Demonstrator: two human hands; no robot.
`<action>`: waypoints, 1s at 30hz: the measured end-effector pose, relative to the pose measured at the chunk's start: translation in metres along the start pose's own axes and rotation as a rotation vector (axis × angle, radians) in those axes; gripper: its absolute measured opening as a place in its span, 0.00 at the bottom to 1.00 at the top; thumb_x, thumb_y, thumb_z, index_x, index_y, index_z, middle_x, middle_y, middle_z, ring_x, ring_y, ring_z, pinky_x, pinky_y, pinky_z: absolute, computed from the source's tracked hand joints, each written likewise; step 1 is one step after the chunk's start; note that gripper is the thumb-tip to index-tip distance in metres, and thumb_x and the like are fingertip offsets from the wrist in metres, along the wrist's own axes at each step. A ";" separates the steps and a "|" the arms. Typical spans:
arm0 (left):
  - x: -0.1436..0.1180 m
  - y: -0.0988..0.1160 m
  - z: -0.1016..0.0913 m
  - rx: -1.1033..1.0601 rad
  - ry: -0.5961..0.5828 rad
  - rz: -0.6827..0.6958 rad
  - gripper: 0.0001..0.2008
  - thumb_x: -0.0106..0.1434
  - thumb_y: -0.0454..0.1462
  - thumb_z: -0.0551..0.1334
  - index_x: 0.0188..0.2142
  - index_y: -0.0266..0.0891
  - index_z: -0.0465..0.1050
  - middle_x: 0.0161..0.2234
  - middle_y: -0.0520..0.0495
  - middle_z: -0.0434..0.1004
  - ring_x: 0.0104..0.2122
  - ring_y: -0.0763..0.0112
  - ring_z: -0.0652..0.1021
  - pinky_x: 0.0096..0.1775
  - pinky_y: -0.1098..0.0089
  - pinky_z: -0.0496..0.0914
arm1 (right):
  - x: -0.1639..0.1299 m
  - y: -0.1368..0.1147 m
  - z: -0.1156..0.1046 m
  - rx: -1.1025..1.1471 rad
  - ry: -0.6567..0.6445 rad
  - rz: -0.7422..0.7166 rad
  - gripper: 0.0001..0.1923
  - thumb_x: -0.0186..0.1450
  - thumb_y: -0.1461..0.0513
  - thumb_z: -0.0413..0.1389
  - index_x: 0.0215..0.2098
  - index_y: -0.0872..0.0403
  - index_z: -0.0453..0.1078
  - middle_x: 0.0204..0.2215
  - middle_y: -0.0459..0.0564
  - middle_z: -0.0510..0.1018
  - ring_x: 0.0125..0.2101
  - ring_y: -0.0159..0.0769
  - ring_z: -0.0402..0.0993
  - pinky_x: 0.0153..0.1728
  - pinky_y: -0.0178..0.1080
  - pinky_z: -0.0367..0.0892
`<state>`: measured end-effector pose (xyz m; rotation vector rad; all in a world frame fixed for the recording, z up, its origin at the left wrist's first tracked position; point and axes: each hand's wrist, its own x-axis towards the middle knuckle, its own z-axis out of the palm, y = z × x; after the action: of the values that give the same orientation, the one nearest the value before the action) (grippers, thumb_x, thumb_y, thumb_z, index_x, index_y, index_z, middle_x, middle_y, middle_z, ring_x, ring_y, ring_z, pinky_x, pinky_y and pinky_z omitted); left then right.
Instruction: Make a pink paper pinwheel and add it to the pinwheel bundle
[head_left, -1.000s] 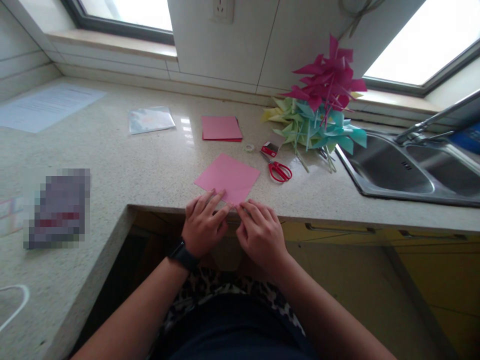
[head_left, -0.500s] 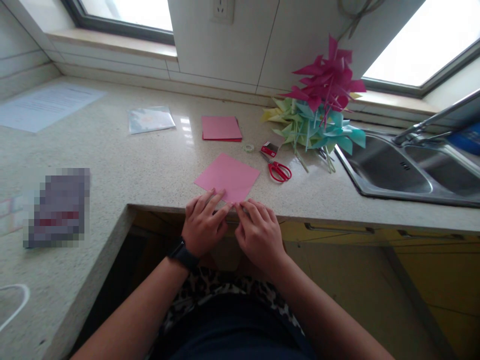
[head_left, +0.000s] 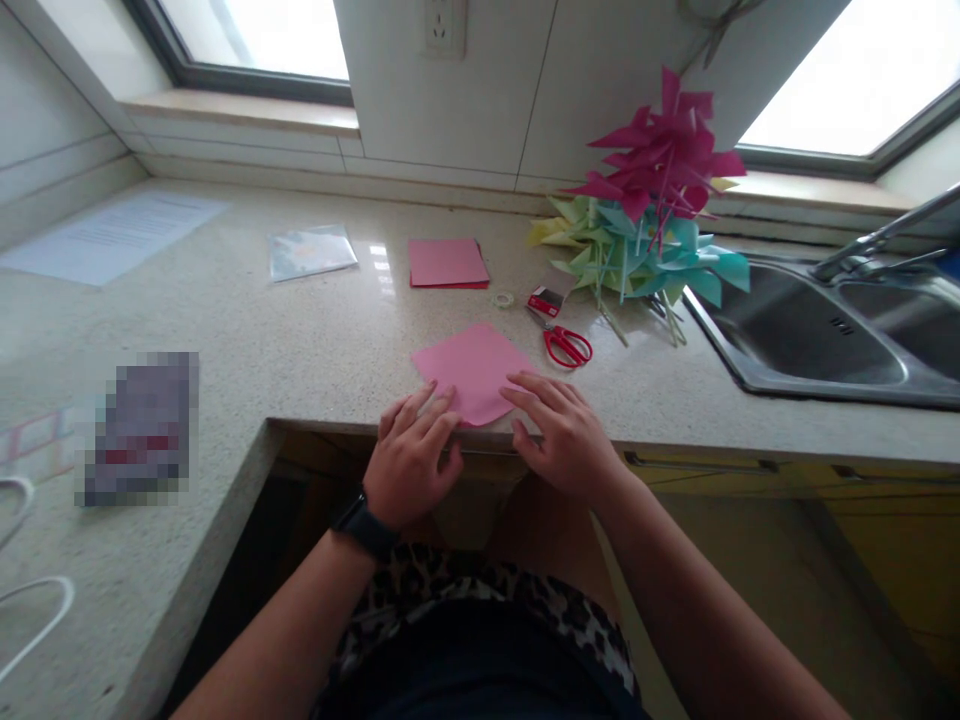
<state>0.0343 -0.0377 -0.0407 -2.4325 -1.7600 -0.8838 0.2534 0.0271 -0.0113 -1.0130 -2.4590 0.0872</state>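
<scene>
i see the pink paper square (head_left: 472,372) lying at the counter (head_left: 315,340) front edge. left hand (head_left: 411,462) and right hand (head_left: 562,432) lie flat, fingers spread, pinning its near corner; neither grips anything.

A speckled stone counter (head_left: 300,340) fills the middle of the frame. At its front edge, centre, lies a pink sheet (head_left: 472,368). Behind it sits a stack of pink paper (head_left: 447,263), with a clear packet (head_left: 310,251) to the left and a white printed page (head_left: 112,236) at far left. Right of centre lie a tape roll (head_left: 502,298), a small red box (head_left: 544,300) and red scissors (head_left: 564,342). A heap of pinwheels (head_left: 637,215) rests at upper right, just beside the sink (head_left: 825,340). A blurred item (head_left: 139,425) lies at lower left.
</scene>
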 end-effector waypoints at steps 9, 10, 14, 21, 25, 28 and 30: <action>-0.005 0.004 -0.019 0.050 0.111 -0.238 0.17 0.65 0.34 0.60 0.53 0.39 0.70 0.53 0.39 0.75 0.54 0.51 0.71 0.55 0.50 0.62 | 0.000 -0.022 0.007 -0.029 -0.144 -0.010 0.20 0.66 0.61 0.55 0.56 0.54 0.70 0.51 0.58 0.74 0.48 0.51 0.68 0.51 0.53 0.65; -0.004 0.004 -0.022 0.045 0.090 -0.258 0.15 0.66 0.35 0.60 0.52 0.40 0.71 0.51 0.40 0.76 0.52 0.52 0.71 0.54 0.51 0.63 | 0.002 -0.026 0.005 -0.002 -0.164 0.000 0.21 0.66 0.60 0.56 0.57 0.55 0.70 0.51 0.59 0.73 0.49 0.51 0.68 0.51 0.53 0.66; 0.013 0.004 -0.030 0.043 -0.003 -0.280 0.12 0.69 0.40 0.58 0.50 0.42 0.73 0.46 0.43 0.78 0.49 0.53 0.73 0.50 0.52 0.65 | 0.013 -0.035 -0.002 0.184 -0.262 0.056 0.22 0.67 0.55 0.58 0.56 0.58 0.69 0.51 0.62 0.72 0.50 0.52 0.69 0.52 0.53 0.68; 0.060 -0.024 -0.025 -0.076 -0.125 -0.255 0.08 0.67 0.37 0.60 0.40 0.40 0.80 0.36 0.44 0.81 0.40 0.58 0.76 0.46 0.57 0.69 | 0.052 0.001 -0.015 0.634 -0.317 0.134 0.14 0.70 0.64 0.51 0.50 0.54 0.74 0.40 0.51 0.81 0.34 0.35 0.78 0.35 0.37 0.72; 0.089 -0.043 -0.027 -0.235 -0.201 -0.228 0.10 0.66 0.37 0.59 0.39 0.41 0.81 0.36 0.45 0.82 0.36 0.62 0.78 0.40 0.62 0.71 | 0.090 0.033 -0.021 0.502 -0.175 0.139 0.09 0.68 0.61 0.56 0.43 0.54 0.77 0.37 0.51 0.82 0.35 0.37 0.77 0.35 0.37 0.69; 0.109 -0.055 -0.026 -0.379 -0.279 -0.216 0.11 0.66 0.39 0.59 0.39 0.41 0.81 0.35 0.46 0.83 0.34 0.65 0.79 0.37 0.66 0.72 | 0.120 0.048 -0.017 0.548 -0.198 0.077 0.11 0.66 0.59 0.59 0.44 0.55 0.77 0.38 0.52 0.82 0.37 0.37 0.77 0.37 0.38 0.69; 0.119 -0.061 -0.023 -0.480 -0.324 -0.222 0.12 0.67 0.41 0.58 0.40 0.39 0.80 0.35 0.46 0.84 0.34 0.66 0.80 0.35 0.68 0.72 | 0.135 0.052 -0.010 0.660 -0.296 0.071 0.12 0.65 0.57 0.61 0.43 0.55 0.77 0.33 0.50 0.82 0.33 0.35 0.78 0.33 0.35 0.69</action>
<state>-0.0050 0.0806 0.0127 -2.8477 -2.1779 -1.0927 0.2088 0.1553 0.0396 -0.8211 -2.3635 1.0597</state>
